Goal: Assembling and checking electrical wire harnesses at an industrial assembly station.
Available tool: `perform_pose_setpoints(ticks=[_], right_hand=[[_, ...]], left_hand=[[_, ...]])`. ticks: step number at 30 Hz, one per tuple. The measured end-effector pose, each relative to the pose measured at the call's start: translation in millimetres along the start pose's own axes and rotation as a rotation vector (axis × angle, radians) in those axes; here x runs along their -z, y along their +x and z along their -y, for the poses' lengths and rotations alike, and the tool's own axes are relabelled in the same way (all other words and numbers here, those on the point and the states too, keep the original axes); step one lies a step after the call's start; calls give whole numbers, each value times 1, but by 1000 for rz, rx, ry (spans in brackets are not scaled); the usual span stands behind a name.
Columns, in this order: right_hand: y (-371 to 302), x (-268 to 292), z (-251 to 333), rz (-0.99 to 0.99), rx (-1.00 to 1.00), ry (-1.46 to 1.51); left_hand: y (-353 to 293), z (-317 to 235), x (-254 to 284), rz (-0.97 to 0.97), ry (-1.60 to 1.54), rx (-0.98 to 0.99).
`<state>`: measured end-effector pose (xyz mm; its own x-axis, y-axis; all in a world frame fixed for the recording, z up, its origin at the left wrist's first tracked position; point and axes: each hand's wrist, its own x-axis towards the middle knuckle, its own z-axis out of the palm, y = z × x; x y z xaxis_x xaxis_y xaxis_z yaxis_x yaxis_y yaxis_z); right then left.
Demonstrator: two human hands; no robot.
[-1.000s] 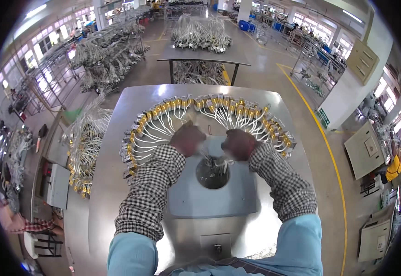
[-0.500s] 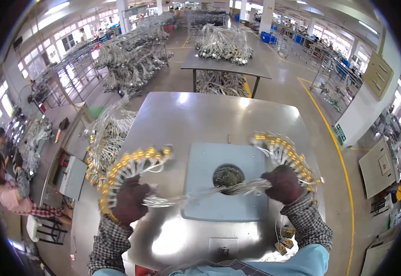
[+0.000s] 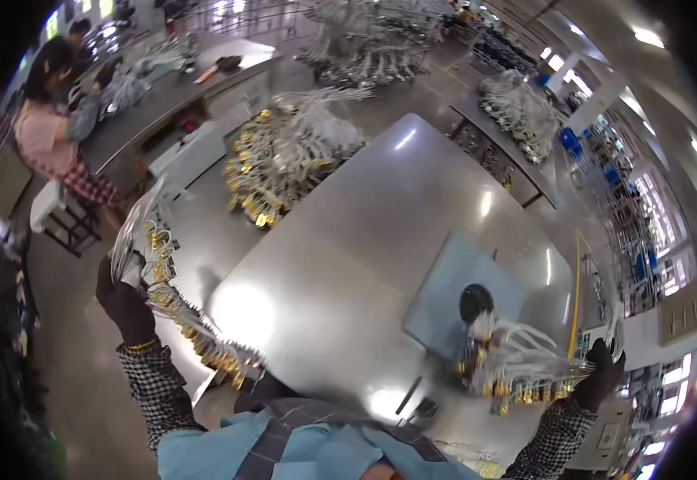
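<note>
My left hand (image 3: 127, 302), in a dark glove, is raised at the left, closed round a bundle of white wires (image 3: 131, 240). A row of brass-coloured end pieces (image 3: 196, 332) hangs from there down toward my body. Out at the right, my gloved right hand (image 3: 602, 374) is closed on more white wires (image 3: 524, 352), which fan out with brass-coloured ends (image 3: 528, 392) dangling below. Whether both lengths belong to one bundle I cannot tell. Between my hands lies the metal table (image 3: 348, 240), with a blue-grey plate (image 3: 436, 308) bearing a round dark opening (image 3: 476, 302).
A large heap of white wires with brass ends (image 3: 284, 160) sits beyond the table's left edge. A person in pink (image 3: 48, 128) works at a bench (image 3: 148, 120) at far left, by a white stool (image 3: 56, 204). Another wire-laden table (image 3: 516, 120) stands behind.
My hands have spread wide apart and the wires no longer stretch between them over the plate. The view has turned left and tilted.
</note>
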<state>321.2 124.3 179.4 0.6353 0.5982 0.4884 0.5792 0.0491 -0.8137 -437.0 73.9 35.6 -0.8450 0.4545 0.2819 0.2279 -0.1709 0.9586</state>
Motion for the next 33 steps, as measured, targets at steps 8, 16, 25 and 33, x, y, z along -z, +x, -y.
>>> perform_pose_setpoints(ticks=[8,16,25,33], right_hand=[[-154,-180,205,648,716,404],[-245,-440,305,1344,375,1389],[-394,-663,349,1209,-1085,1214],[-433,-709,214,1300,190,-137]], left_hand=[[13,16,119,-336,-80,-29],[14,45,238,-471,119,-12],[-5,55,286,-561,218,29],[34,103,229,-413,-55,197]])
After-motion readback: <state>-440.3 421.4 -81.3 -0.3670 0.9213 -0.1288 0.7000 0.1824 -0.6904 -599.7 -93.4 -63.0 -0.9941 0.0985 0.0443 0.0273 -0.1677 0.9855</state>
